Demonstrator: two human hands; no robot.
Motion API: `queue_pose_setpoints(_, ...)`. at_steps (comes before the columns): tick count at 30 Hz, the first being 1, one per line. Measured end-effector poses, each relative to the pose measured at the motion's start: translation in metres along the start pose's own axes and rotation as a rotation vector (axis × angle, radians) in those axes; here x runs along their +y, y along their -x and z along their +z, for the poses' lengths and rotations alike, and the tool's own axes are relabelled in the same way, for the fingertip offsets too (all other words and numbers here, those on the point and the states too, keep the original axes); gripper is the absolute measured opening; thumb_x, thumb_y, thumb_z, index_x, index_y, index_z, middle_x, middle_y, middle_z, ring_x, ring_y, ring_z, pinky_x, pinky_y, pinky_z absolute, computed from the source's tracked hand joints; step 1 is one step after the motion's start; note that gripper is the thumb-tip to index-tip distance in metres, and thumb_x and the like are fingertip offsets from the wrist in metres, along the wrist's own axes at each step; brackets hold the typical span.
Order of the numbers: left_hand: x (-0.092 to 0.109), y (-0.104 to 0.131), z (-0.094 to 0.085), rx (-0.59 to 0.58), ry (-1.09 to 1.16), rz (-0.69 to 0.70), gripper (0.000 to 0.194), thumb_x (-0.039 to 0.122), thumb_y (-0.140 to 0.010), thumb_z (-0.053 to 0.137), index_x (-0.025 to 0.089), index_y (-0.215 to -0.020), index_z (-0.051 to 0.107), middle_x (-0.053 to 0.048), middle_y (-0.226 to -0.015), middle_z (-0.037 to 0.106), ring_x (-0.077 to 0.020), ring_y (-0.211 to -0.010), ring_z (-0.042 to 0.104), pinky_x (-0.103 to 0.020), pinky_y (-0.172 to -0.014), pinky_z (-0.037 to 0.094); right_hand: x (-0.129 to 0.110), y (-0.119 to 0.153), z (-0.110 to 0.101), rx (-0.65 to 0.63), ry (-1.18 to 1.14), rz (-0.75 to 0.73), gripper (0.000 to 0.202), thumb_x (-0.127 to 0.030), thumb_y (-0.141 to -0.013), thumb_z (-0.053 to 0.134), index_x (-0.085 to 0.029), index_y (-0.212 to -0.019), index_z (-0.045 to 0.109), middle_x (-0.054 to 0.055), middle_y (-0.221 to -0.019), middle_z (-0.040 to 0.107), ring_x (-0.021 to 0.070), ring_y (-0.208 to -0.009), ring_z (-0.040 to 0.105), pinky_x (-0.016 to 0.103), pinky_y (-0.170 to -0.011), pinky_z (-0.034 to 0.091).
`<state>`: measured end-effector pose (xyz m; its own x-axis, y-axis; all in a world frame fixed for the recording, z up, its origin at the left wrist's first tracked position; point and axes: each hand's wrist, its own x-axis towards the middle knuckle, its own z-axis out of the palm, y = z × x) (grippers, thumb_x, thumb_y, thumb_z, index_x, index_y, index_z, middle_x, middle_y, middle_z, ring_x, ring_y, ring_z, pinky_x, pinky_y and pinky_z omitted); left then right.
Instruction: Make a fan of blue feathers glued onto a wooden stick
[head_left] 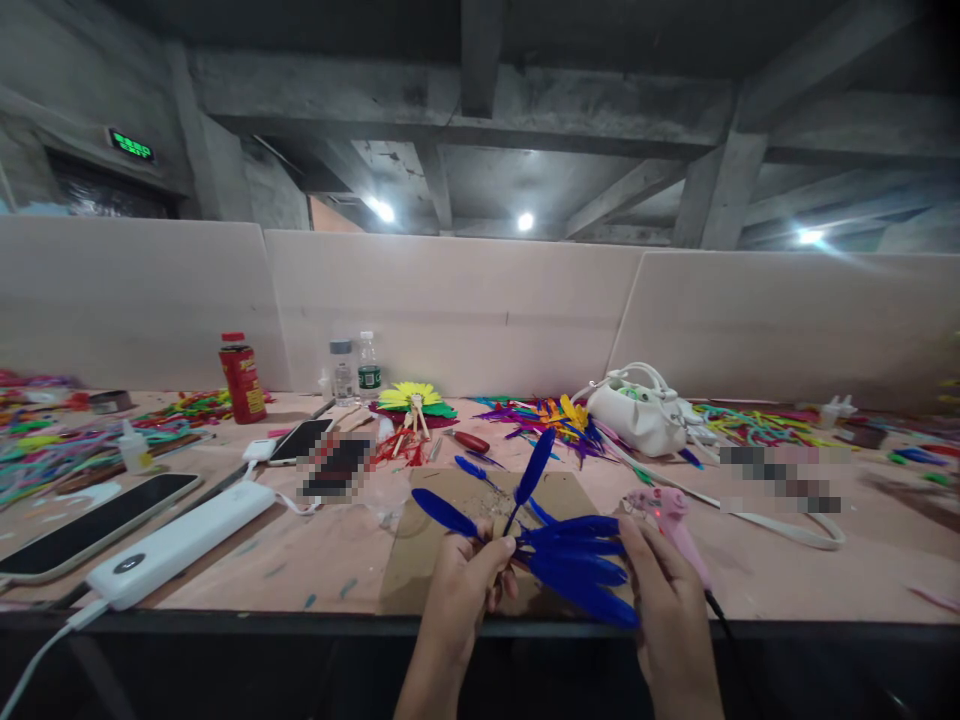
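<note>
A person's left hand pinches a spray of vivid blue feathers at its base, thumb pressed over the narrow stems, above a flat brown cardboard sheet near the front edge of a pink-topped table. The right hand bends its fingers against the tips on the right side; whether it grips them cannot be told. Long, smooth and blade-shaped, the feathers fan left, upward and right, overlapping too closely for an exact count. Just beside the right hand lies one pink glue gun, glowing red at one spot. Farther back stand three bottles: one red bottle and two clear bottles, side by side. One soft white handbag gapes open, pale green material showing in its mouth
</note>
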<state>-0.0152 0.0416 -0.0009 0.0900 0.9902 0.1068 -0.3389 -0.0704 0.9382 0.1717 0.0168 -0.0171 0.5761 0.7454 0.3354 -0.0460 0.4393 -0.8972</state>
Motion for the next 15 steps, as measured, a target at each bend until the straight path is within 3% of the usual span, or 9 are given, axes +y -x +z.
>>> queue_pose_setpoints(5, 0.002, 0.000, 0.001, 0.003, 0.006, -0.015, 0.033, 0.036, -0.067, 0.084, 0.018, -0.063, 0.057, 0.004, -0.046, 0.056, -0.0079, -0.036, 0.052, -0.016, -0.035, 0.024, -0.010, 0.004, 0.004, -0.051, -0.061, 0.016, 0.042, -0.059, -0.076, 0.080, -0.019, -0.088, 0.078, 0.007, -0.090, 0.079, 0.0281, -0.089, 0.073, 0.030, -0.073, 0.059)
queue_pose_setpoints(9, 0.003, 0.001, 0.001, -0.017, -0.013, -0.022, 0.034, 0.039, -0.066, 0.085, 0.018, -0.065, 0.058, 0.004, -0.043, 0.056, -0.0074, -0.035, 0.048, -0.016, -0.035, 0.025, -0.014, 0.010, 0.010, -0.110, -0.039, 0.123, 0.043, -0.057, -0.076, 0.080, -0.020, -0.099, 0.078, 0.008, -0.093, 0.080, 0.0289, -0.085, 0.075, 0.029, -0.061, 0.059)
queue_pose_setpoints(15, 0.006, 0.001, 0.003, -0.062, -0.054, -0.029, 0.037, 0.044, -0.065, 0.086, 0.016, -0.063, 0.061, 0.003, -0.041, 0.056, -0.0064, -0.034, 0.046, -0.017, -0.036, 0.024, -0.010, 0.006, 0.006, -0.089, 0.006, 0.135, 0.044, -0.059, -0.071, 0.083, -0.018, -0.087, 0.078, 0.009, -0.087, 0.079, 0.0309, -0.078, 0.075, 0.034, -0.060, 0.062)
